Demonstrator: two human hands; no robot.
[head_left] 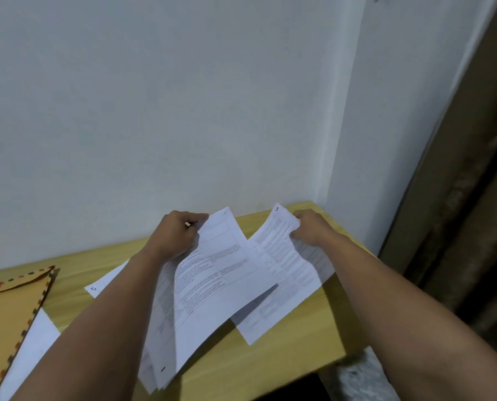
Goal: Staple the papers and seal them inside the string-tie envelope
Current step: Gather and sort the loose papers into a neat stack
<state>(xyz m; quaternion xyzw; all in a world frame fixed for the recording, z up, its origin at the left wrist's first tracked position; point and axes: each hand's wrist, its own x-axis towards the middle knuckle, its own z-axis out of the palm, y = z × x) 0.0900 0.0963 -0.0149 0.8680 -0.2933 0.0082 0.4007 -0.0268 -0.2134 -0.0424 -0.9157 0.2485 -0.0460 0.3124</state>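
White printed sheets fill both hands. Left hand (178,234) pinches the far edge of a small stack of papers (212,287), lifted over the middle of the wooden table (285,351); a handwritten "1" marks its near corner. Right hand (309,228) grips a sheet marked "3" (285,256) near the far right corner. Another sheet marked "5" (105,280) lies partly hidden under the left forearm. Printed text is too blurred to read. At the left edge lies the tan string-tie envelope (8,311), cut off by the frame.

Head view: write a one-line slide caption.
Left hand and right hand each hold printed sheets above a wooden table, the string-tie envelope lying at left.
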